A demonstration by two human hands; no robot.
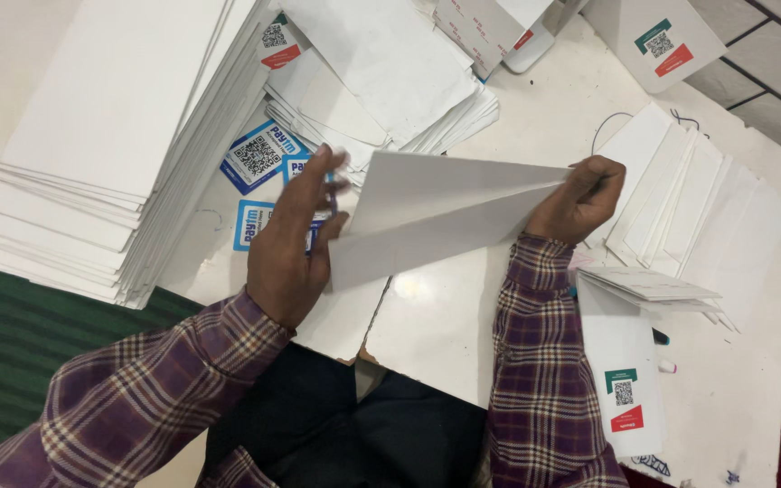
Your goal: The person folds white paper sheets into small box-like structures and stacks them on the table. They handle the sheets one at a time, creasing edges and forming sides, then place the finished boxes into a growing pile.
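A white card sheet, folded along a diagonal crease, is held above the white table between both hands. My left hand grips its left edge, fingers spread along the fold. Its right corner is pinched by my right hand. Both arms wear purple plaid sleeves.
A tall stack of white card sheets stands at the left. Loose white sheets lie behind, and blue-bordered square stickers show beneath my left hand. Folded white pieces are fanned out at the right, above a printed card.
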